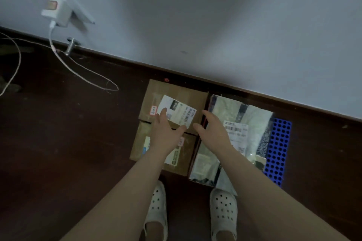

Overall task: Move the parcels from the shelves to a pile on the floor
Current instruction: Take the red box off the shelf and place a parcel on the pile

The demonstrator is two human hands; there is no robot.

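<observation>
Both bare forearms stretch forward and down over the dark floor (68,143), roughly parallel. The left hand (166,131) is open with fingers spread, hovering over the far cardboard parcel (176,94) by its white label (177,111), holding nothing. The right hand (213,129) is open too, palm turned inward, above the seam between the cardboard and the clear plastic parcel (252,121). A near cardboard parcel (186,160) sits just in front of the far one. A blue perforated tray (278,152) lies under the plastic parcel's right side. All rest near the wall (195,25), ahead of white clogs (223,207).
</observation>
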